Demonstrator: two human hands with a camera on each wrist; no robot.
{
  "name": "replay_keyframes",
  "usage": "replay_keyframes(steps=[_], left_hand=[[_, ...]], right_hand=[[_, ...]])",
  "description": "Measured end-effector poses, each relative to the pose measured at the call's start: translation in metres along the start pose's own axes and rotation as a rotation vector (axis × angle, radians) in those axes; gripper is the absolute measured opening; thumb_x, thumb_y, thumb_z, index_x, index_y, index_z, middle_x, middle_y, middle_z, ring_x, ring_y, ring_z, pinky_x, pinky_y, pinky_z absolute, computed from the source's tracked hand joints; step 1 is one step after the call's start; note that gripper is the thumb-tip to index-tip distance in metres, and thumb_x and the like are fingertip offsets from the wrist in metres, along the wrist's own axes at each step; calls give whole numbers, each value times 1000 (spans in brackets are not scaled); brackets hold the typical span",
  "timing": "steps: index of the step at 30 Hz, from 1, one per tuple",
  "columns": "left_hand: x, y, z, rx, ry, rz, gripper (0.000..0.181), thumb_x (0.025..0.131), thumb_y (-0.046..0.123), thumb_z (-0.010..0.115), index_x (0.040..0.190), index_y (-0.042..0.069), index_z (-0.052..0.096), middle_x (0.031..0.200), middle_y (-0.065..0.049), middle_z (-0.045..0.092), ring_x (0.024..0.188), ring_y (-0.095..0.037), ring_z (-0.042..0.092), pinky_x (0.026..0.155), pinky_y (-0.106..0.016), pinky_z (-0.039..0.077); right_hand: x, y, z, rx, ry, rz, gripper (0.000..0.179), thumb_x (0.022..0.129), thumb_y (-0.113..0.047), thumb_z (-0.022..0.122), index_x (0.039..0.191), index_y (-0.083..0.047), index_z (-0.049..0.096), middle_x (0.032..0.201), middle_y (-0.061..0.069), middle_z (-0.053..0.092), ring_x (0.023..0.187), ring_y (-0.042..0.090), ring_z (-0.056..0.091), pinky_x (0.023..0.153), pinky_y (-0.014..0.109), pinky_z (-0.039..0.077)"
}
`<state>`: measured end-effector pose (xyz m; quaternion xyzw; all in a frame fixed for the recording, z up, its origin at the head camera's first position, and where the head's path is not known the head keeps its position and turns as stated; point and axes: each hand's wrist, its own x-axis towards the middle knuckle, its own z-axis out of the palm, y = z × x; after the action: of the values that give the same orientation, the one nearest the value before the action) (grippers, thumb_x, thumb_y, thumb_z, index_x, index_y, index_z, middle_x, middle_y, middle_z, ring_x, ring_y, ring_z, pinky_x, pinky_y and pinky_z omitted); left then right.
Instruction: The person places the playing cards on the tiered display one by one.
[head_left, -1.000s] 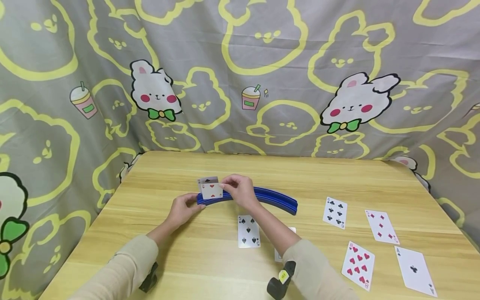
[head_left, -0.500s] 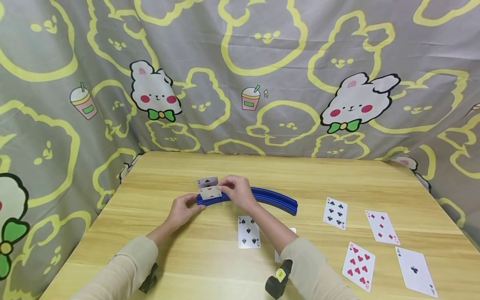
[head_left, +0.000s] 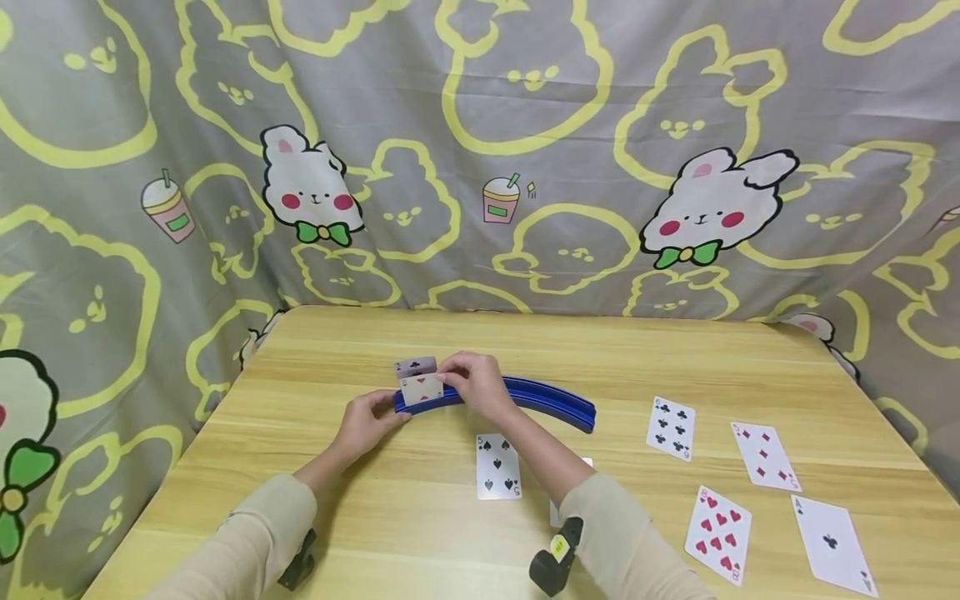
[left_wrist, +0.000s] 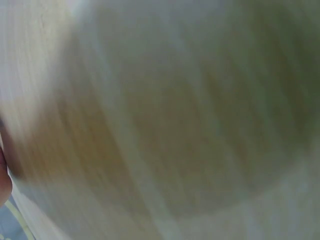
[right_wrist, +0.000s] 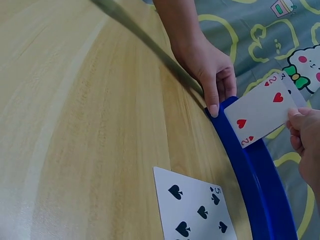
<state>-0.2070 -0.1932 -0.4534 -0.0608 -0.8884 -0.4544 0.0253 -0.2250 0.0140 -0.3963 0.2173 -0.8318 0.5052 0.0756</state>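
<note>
My right hand (head_left: 480,387) pinches the right edge of a two of hearts (right_wrist: 260,112) between thumb and fingers. The card stands in the front of a curved blue card holder (head_left: 551,398), near its left end. Right behind it stands a clubs card (head_left: 415,365), its lower part hidden by the two of hearts. My left hand (head_left: 367,421) grips the left end of the holder, thumb at the front and fingers behind. In the left wrist view only a blurred fingertip (left_wrist: 4,182) shows at the left edge.
On the wooden table (head_left: 405,533) a five of spades (head_left: 497,467) lies in front of the holder. Another card (head_left: 586,461) is mostly under my right forearm. To the right lie a six of clubs (head_left: 671,427), five of diamonds (head_left: 765,456), eight of hearts (head_left: 717,535) and ace (head_left: 834,546).
The two of hearts has gone down a little at the holder and leans back more, my right hand still pinching it. My left hand has stayed at the holder's end.
</note>
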Motion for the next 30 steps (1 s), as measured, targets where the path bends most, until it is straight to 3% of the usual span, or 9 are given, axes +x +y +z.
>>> replay_keyframes(steps=[12,20,30], left_hand=[[1,-1,1,11,14,4,31,77,5,73,106,-4,64,106,-21,67,101,-33,64,94,-43,51],[-1,-4,2,9,18,22,30,77,5,73,105,-4,65,106,-21,67,101,-32,64,94,-43,51],[0,-3,2,19,18,4,31,77,6,73,105,-3,65,106,-21,67,101,-32,64,93,-43,51]], right_hand=[[-1,0,4,17,-11,3,7,83,-5,66,85,-1,71,86,12,71,70,12,61,59,12,51],[-3,0,9,18,-3,76,8,84,-6,65,87,-2,71,89,12,71,74,14,63,63,13,52],[-6,2,5,25,15,108,14,80,-8,71,92,-1,72,85,12,70,66,7,55,55,11,47]])
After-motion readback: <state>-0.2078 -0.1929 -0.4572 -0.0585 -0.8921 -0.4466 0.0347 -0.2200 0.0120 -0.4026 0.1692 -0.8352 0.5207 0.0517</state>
